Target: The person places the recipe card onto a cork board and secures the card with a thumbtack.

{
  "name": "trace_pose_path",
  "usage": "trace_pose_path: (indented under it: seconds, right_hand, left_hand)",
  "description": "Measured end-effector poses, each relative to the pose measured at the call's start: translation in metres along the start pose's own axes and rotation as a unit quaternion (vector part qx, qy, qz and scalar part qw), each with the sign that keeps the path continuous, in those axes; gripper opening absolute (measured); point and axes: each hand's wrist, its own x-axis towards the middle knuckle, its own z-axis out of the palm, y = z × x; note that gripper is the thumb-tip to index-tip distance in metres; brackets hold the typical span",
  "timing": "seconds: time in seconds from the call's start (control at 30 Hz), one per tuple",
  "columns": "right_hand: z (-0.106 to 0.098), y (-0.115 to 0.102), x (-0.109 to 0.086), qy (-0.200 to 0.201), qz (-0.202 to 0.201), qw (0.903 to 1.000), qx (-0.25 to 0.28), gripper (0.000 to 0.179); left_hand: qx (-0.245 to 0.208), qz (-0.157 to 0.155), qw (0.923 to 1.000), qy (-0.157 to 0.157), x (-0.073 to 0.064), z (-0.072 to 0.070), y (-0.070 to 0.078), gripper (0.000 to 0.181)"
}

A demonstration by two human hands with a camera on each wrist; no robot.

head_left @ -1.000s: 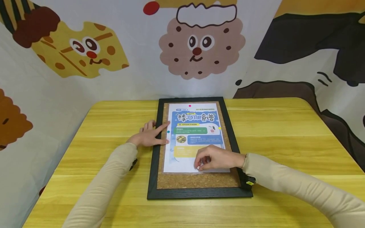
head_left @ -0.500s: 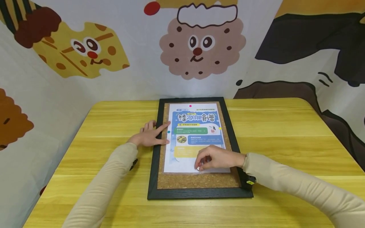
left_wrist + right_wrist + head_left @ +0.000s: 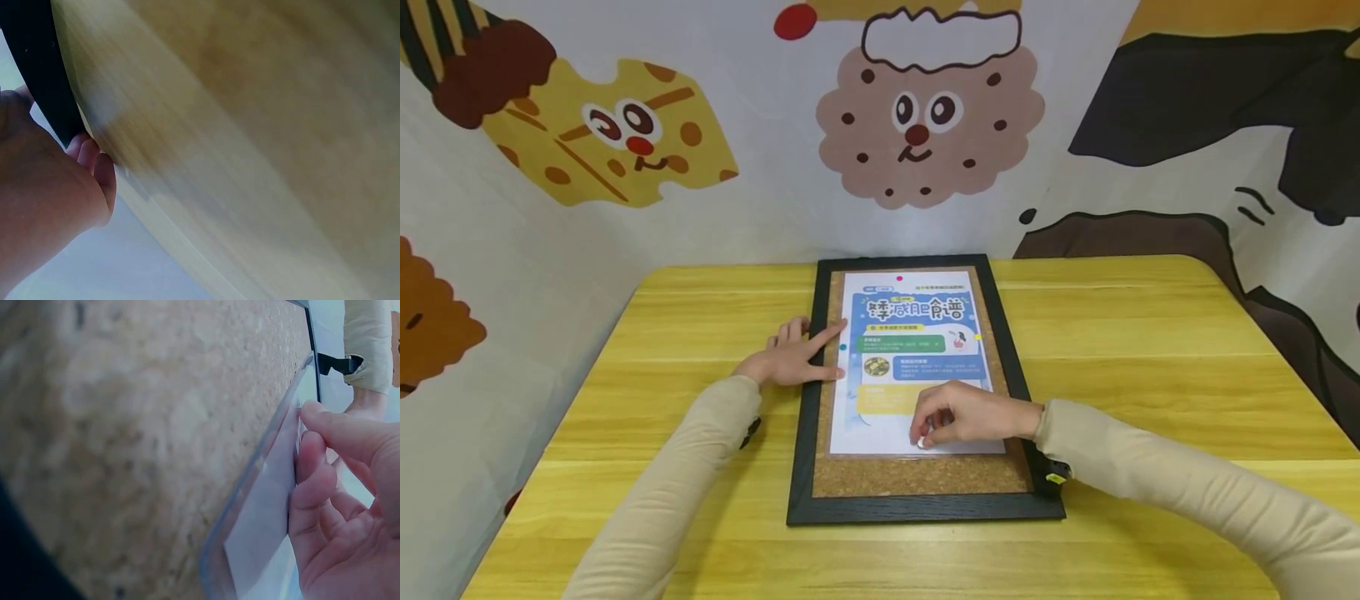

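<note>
A printed poster sheet (image 3: pixel 872 440) in a clear sleeve lies on a black-framed cork board (image 3: pixel 917 479). Near the sheet's bottom edge, my right hand (image 3: pixel 968 412) pinches a small white pushpin (image 3: pixel 921 442) between thumb and fingers; the pin's tip is hidden. My left hand (image 3: pixel 786 358) spreads across the frame's left side, thumb and index finger straight, their tips at the sheet's left edge. Its other fingers lie beside the black frame (image 3: pixel 44 69) in the left wrist view. Pins sit at the sheet's other edges: pink (image 3: pixel 899 278), teal (image 3: pixel 843 347) and yellow (image 3: pixel 977 337).
The board lies flat on a yellow wood-grain table (image 3: pixel 1150 358), its far end close to a cartoon-printed cloth backdrop (image 3: pixel 760 225). A dark wrist camera (image 3: pixel 1054 475) hangs under the right wrist, by the frame's right side.
Both hands keep their places on the board. The right fingers shift very slightly around the white pushpin, and the head view sways a little.
</note>
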Motion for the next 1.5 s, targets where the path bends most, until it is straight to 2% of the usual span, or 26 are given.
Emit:
trace_pose_path:
  seconds: [0.17, 0.3, 0.5, 0.8, 1.33, 1.5]
  right_hand:
    - [0.001, 0.0024, 0.0, 0.005, -0.018, 0.9995, 0.027, 0.012]
    - [0.0026, 0.0033, 0.0001, 0.012, -0.013, 0.9987, 0.047, 0.012]
    - [0.0045, 0.0047, -0.001, 0.027, -0.002, 0.9986, 0.045, 0.013]
    - [0.0045, 0.0085, -0.0005, 0.032, -0.012, 0.9988, 0.036, 0.011]
    - [0.002, 0.0071, 0.0006, 0.031, 0.025, 0.9971, 0.064, 0.012]
    - [0.0018, 0.0071, 0.0008, 0.034, 0.035, 0.9957, 0.08, 0.012]
  left_hand:
    - [-0.002, -0.001, 1.0, -0.001, -0.0013, -0.0013, 0.0015, 0.088]
    - [0.0, -0.005, 1.0, -0.001, -0.0022, -0.002, 0.0024, 0.088]
    - [0.004, -0.002, 1.0, 0.003, -0.0017, -0.0012, 0.0015, 0.087]
    - [0.0, -0.008, 1.0, 0.001, -0.0021, -0.0012, 0.0011, 0.088]
    - [0.007, 0.005, 0.9999, 0.013, -0.0007, 0.0011, 0.0002, 0.089]
    - [0.009, -0.001, 0.9999, 0.009, 0.0, 0.0017, 0.0005, 0.088]
